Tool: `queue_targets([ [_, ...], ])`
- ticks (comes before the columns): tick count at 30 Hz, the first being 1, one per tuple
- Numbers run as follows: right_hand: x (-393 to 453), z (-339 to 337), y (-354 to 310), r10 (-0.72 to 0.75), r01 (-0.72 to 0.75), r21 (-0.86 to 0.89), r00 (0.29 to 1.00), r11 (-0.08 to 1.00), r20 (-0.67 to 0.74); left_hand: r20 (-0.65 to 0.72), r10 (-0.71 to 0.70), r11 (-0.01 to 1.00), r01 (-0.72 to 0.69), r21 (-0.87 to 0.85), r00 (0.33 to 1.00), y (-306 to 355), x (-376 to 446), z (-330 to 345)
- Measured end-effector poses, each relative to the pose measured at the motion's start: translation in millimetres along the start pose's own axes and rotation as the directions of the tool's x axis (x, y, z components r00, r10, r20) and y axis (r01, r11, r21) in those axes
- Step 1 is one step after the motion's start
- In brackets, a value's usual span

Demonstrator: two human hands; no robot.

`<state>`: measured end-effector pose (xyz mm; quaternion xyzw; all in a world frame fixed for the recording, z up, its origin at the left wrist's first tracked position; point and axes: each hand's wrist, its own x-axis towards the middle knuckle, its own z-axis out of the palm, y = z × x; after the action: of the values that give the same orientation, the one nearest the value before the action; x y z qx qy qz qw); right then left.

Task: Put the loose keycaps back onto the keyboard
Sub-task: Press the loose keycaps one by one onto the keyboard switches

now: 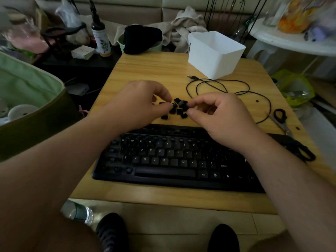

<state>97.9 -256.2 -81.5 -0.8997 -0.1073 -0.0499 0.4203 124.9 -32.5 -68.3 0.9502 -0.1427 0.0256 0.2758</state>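
Pinching keycaps (179, 108), seemingly, both hands: left (140, 104); right (216, 113)

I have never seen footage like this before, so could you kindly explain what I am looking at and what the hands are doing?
There is no machine here: one camera worn on a person's head looks down at their bare hands. On the wooden table lie a black keyboard with some keys missing, a pile of loose keycaps behind it, a coiled cable, a white box and scissors. The left hand pinches one keycap; the right hand fingers the pile, though whether it holds a cap I cannot tell.
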Motion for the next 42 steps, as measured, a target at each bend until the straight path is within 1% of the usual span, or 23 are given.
queue_targets([
  [2, -0.5, 3.2, -3.5, 0.001, -0.006, 0.207, 1.000, 0.978, 0.022, 0.000, 0.032, 0.995, -0.032, -0.089, 0.999, 13.6, -7.9, 1.4],
  [3, -0.8, 4.5, -5.4, -0.001, -0.008, 0.276, 1.000, 0.961, 0.030, -0.005, 0.053, 0.992, -0.053, -0.119, 0.999, 19.5, -12.3, 3.4],
  [5, -0.8, 5.8, -6.8, -0.002, -0.010, 0.354, 1.000, 0.935, 0.031, -0.038, 0.085, 0.985, -0.089, -0.149, 0.996, 27.1, -18.9, 7.1],
  [8, -0.5, 3.1, -6.1, -0.010, -0.001, 0.391, 1.000, 0.920, 0.026, -0.091, 0.126, 0.975, -0.140, -0.173, 0.988, 32.3, -23.5, 9.5],
  [10, -1.6, 1.8, -4.5, -0.033, 0.014, 0.382, 0.999, 0.924, 0.042, -0.073, 0.139, 0.971, -0.151, -0.187, 0.988, 33.2, -24.4, 10.9],
  [13, -3.9, 2.7, -3.2, -0.058, 0.037, 0.312, 0.997, 0.949, 0.057, -0.052, 0.128, 0.967, -0.136, -0.216, 0.990, 32.6, -24.9, 13.8],
  [16, -5.1, 0.7, -2.5, -0.067, 0.052, 0.303, 0.997, 0.952, 0.041, -0.056, 0.083, 0.957, -0.096, -0.275, 0.995, 33.0, -25.8, 14.4],
  [18, -5.4, -2.6, -2.4, -0.071, 0.057, 0.337, 0.997, 0.940, 0.030, -0.049, 0.052, 0.938, -0.065, -0.340, 0.997, 33.7, -26.2, 13.6],
  [20, -5.3, -4.8, -2.8, -0.068, 0.050, 0.411, 0.997, 0.910, 0.029, -0.034, 0.033, 0.914, -0.044, -0.404, 0.999, 34.9, -26.5, 11.9],
  [22, -6.5, -6.0, -4.1, -0.052, 0.030, 0.467, 0.998, 0.884, 0.035, -0.013, 0.025, 0.898, -0.028, -0.440, 1.000, 36.5, -27.0, 10.0],
  [24, -7.2, -7.3, -5.2, -0.048, 0.023, 0.485, 0.998, 0.874, 0.039, 0.008, 0.019, 0.888, -0.013, -0.459, 1.000, 38.0, -27.9, 8.5],
  [30, -9.0, -9.8, -8.3, -0.044, 0.022, 0.464, 0.998, 0.886, 0.037, 0.040, 0.016, 0.871, 0.006, -0.491, 0.999, 40.2, -29.2, 7.0],
  [35, -10.1, -11.9, -8.9, -0.039, 0.018, 0.453, 0.998, 0.891, 0.038, 0.028, 0.026, 0.875, -0.009, -0.484, 0.999, 39.9, -30.2, 6.3],
  [38, -9.7, -12.0, -9.7, -0.080, 0.069, 0.364, 0.997, 0.929, 0.015, 0.021, 0.043, 0.887, -0.029, -0.461, 0.999, 37.8, -29.8, 3.5],
  [42, -9.5, -6.0, -9.7, -0.121, 0.126, 0.166, 0.992, 0.978, -0.041, -0.014, 0.081, 0.921, -0.080, -0.380, 0.997, 34.3, -28.3, -4.2],
])
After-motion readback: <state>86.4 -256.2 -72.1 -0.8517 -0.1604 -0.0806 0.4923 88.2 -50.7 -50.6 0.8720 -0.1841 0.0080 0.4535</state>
